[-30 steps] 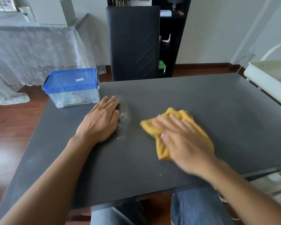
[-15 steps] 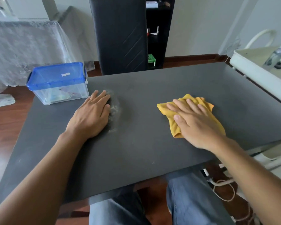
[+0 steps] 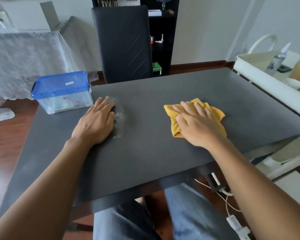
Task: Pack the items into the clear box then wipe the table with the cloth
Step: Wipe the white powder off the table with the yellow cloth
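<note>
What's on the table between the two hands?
Only a pale dusty smudge beside the left hand; then bare table up to the cloth under the right hand, in the head view.

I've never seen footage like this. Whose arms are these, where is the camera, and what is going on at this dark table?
There is no machine here. The arms belong to a person who wears a wide-angle camera on the head, so you look forward and down as they do. There is only this one view.

The right hand lies flat, with straight fingers, on a yellow cloth and presses it against the dark table; it has no curled grip on it. The left hand rests flat on the table and holds nothing. Beside its fingers there is a pale dusty smear.

At the table's far left corner stands a clear box with its blue lid on. Things show faintly inside, too blurred to name. Behind the table there is a black chair.
</note>
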